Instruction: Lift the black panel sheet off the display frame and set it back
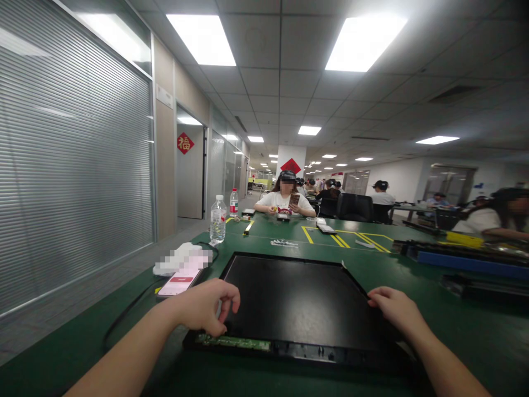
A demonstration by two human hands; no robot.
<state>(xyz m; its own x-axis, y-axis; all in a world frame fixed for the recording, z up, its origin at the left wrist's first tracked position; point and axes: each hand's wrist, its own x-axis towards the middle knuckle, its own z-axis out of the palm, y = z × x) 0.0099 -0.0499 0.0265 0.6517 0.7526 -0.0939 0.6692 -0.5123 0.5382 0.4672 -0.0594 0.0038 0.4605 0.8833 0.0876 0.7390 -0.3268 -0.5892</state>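
A flat black panel (301, 300), like a monitor laid face down, lies on the green table (475, 331) right in front of me. A narrow green circuit strip (233, 342) runs along its near left edge. My left hand (204, 306) rests on the panel's near left corner, fingers curled down against the edge. On the right edge of the panel sits my right hand (392, 309), its fingers bent over the rim. Neither hand lifts the panel off the table.
A phone with a pink screen (179, 282) and a black cable (132, 309) lie left of the panel. A clear water bottle (217, 219) stands behind them. Blue and black trays (467, 259) fill the right side. A person (285, 198) sits across the table, others further back.
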